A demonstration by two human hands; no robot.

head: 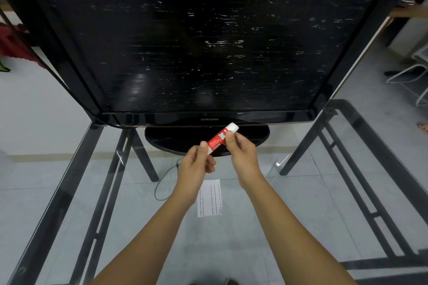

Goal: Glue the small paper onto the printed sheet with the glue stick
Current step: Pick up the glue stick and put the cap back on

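Head view: both hands hold the glue stick (221, 138) above the glass desk (69, 192).
Left hand (196, 164) pinches the stick's lower white end; right hand (240, 152) grips the red barrel near the white cap, which points up-right; stick tilted, in front of the monitor (203, 37) base; printed sheet (210, 198) lies flat on the desk, below and between the wrists, untouched.
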